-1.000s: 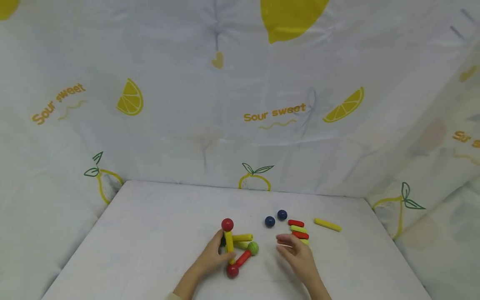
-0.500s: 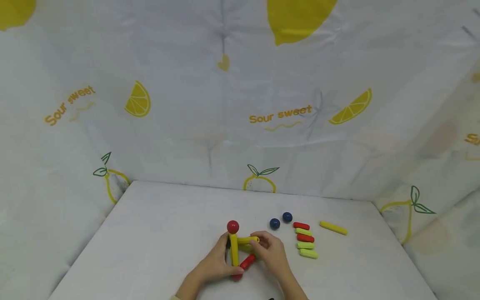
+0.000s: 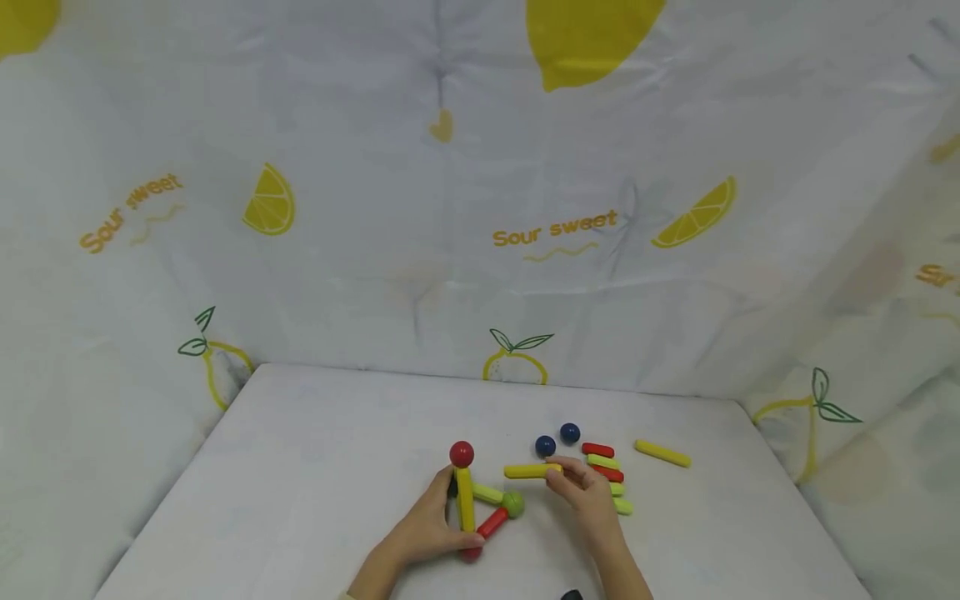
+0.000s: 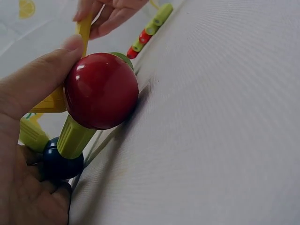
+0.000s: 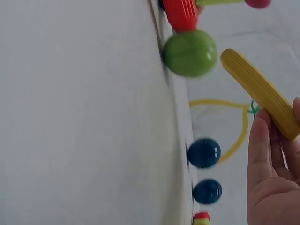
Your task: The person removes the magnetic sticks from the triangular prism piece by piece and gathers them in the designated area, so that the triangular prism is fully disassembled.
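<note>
My left hand (image 3: 429, 525) grips a frame of sticks and balls, its thumb on the lower red ball (image 4: 101, 91). A yellow stick (image 3: 466, 500) runs from there to the upper red ball (image 3: 462, 454). A red stick (image 3: 492, 524) leads to a green ball (image 3: 513, 504), and a lime stick (image 3: 488, 494) also meets that ball. Behind my left fingers a dark blue ball (image 4: 63, 159) is partly hidden. To the right, my right hand (image 3: 591, 500) pinches one end of a loose yellow stick (image 3: 529, 472), held apart from the frame.
Two blue balls (image 3: 545, 447) lie behind my right hand. Several short red and lime sticks (image 3: 598, 450) form a row beside it, partly covered by the hand. Another yellow stick (image 3: 663, 453) lies farther right. A lemon-print cloth (image 3: 375, 275) hangs behind the white table (image 3: 330, 417).
My right hand has come over to the frame, taken the yellow stick that jutted from it, and drawn it away to the right. The left hand keeps its grip on the frame.
</note>
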